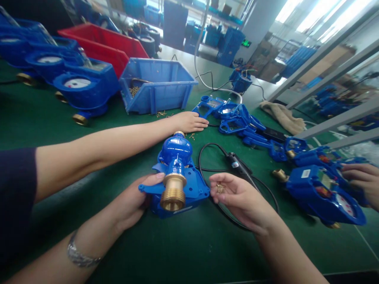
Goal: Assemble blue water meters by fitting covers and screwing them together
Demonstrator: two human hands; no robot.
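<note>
A blue water meter (177, 150) with a threaded brass pipe end pointing toward me lies upside down on the green bench. My left hand (133, 203) grips its left side, thumb on the blue plastic bracket, other fingers hidden beneath. Close to the meter's right edge, my right hand (239, 199) is palm up with curled fingers. Several small brass screws (220, 188) rest in those fingers. Behind it lies a black electric screwdriver (239, 165) with its cable looped on the bench.
A co-worker's hand (192, 122) reaches in from the left, near loose screws (161, 114). A blue bin (160, 90) holding screws and a red bin (100, 43) stand behind. Finished-looking meters (79, 86) line the left. Blue covers (233, 122) lie right, where another person's hand (363, 181) touches meters.
</note>
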